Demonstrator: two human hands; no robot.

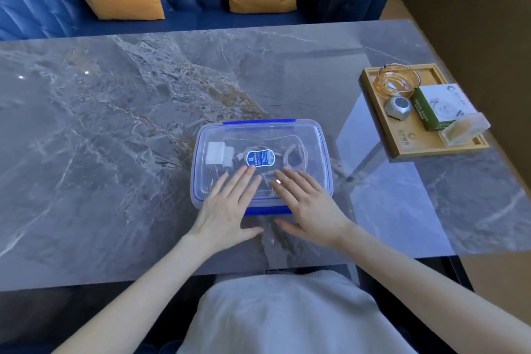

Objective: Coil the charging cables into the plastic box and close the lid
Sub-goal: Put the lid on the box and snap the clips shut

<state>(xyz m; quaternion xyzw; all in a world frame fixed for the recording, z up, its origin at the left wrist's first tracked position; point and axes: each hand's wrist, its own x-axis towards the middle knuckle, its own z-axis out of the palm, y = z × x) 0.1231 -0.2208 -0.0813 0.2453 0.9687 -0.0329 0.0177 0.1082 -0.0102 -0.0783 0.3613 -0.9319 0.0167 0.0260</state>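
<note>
**Lid pressed down, latches the open question**

On the grey marble table, just in front of the person, the clear plastic box sat with its lid already laid on top. Through the lid the charging cables showed as a pale coil at the right end, with a white plug adapter at the left and a blue oval label between them. The left hand and the right hand both lay flat on the near half of the lid, fingers straight and spread, gripping nothing, thumbs hanging off the near edge above the blue near latch.

The job looked nearly done, with only the sealing left. The main risk was an uneven close: pressure fell only on the near half, so the far rim by the far blue latch might ride up. A loose strand near the fingertips could also catch under the rim; whether any cable lay across the rim could not be told. Whether either latch had snapped home was not visible. A hard push might slide the box on the smooth stone towards the wooden tray, which stood well apart to the right.
</note>
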